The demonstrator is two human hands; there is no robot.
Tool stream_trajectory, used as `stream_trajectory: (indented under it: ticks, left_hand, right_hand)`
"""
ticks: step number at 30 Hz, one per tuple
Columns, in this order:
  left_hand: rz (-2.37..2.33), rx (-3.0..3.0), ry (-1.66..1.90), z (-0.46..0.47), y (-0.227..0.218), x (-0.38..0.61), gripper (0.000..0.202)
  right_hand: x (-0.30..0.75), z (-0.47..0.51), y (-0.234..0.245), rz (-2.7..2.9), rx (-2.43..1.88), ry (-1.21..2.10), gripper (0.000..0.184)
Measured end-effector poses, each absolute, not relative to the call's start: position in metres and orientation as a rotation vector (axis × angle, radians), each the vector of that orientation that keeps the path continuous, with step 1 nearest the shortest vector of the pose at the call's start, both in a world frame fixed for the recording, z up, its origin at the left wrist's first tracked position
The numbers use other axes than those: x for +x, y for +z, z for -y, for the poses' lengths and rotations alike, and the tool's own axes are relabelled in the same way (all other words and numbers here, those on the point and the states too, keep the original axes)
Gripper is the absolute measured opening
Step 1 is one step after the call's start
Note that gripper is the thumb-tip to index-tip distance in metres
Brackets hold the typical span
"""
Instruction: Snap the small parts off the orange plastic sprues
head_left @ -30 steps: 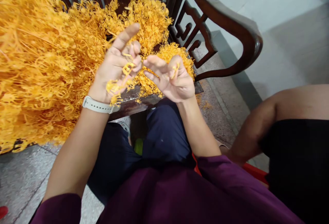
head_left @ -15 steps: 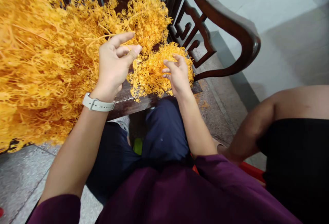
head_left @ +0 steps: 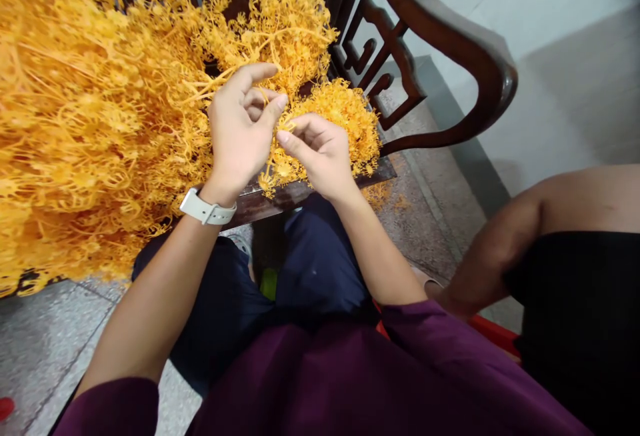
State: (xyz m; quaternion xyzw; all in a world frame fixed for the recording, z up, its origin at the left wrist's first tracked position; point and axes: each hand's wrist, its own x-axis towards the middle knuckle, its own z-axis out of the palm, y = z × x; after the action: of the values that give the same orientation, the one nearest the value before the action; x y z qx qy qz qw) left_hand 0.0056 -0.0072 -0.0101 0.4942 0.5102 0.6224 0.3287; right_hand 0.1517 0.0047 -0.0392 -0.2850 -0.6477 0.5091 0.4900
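My left hand (head_left: pixel 245 123), with a pale watch strap (head_left: pixel 207 209) at its wrist, has curled fingers with the thumb bent in on a thin stem of a yellow artificial flower sprig (head_left: pixel 269 179). Most of that sprig is hidden behind the hands. Close beside the left thumb, my right hand (head_left: pixel 323 153) pinches a small yellow piece between thumb and forefinger. Behind my right hand lies a low heap of yellow flower heads (head_left: pixel 357 116). A large mass of yellow artificial flower stems (head_left: pixel 90 129) spreads out to the left of my left hand.
The flowers lie on a dark wooden bench (head_left: pixel 260 206) with a curved, carved armrest (head_left: pixel 480 56) at the right. Yellow scraps (head_left: pixel 377 193) are on the floor beside it. At far right another person's arm (head_left: pixel 493 256) and dark clothing show.
My right hand has moved left from over the low heap to meet my left hand, and its fingers have closed on a small yellow piece. My left hand has shifted slightly right.
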Motion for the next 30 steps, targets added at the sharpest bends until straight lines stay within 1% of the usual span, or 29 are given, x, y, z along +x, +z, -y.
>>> stream_trajectory:
  ticks: [2,4,6,10,13,18,20,21,24,25,27,30]
  left_hand:
    - [-1.343,1.277,1.717,0.002,-0.016,0.002,0.029]
    - [-1.328,1.271,1.795,-0.003,-0.022,-0.002,0.034]
    - [-1.298,1.268,1.805,-0.006,-0.027,-0.004,0.038]
    - [-1.211,1.261,1.631,-0.005,-0.030,-0.001,0.037]
    - [-1.170,1.278,1.437,-0.001,-0.027,0.005,0.043]
    - [-1.163,1.444,1.395,0.003,-0.020,0.004,0.048]
    - [-1.155,1.513,1.324,0.004,-0.017,0.001,0.045]
    - [-1.161,1.558,1.269,0.005,-0.015,-0.001,0.040]
    - [-1.225,1.729,1.099,0.010,-0.006,-0.005,0.017]
    - [-1.247,1.792,1.050,0.012,-0.002,-0.006,0.015]
    - [-1.261,1.897,0.978,0.015,0.003,-0.005,0.021]
    - [-1.214,1.945,0.969,0.015,0.007,-0.004,0.019]
  right_hand:
    - [0.154,-0.012,-0.048,1.521,-0.689,1.176,0.044]
    - [0.158,-0.020,-0.056,1.476,-0.702,1.100,0.044]
    - [0.161,-0.025,-0.062,1.470,-0.720,1.026,0.043]
    - [0.163,-0.024,-0.062,1.499,-0.770,0.948,0.041]
    - [0.164,-0.021,-0.059,1.511,-0.789,0.922,0.040]
    - [0.164,-0.019,-0.056,1.453,-0.786,0.964,0.037]
    - [0.164,-0.018,-0.055,1.425,-0.798,1.011,0.035]
    - [0.164,-0.017,-0.054,1.420,-0.810,1.023,0.035]
    - [0.165,-0.017,-0.052,1.430,-0.843,0.990,0.035]
    - [0.165,-0.017,-0.052,1.442,-0.850,0.967,0.033]
    - [0.167,-0.017,-0.052,1.470,-0.860,0.931,0.031]
    - [0.169,-0.018,-0.054,1.485,-0.850,0.976,0.030]
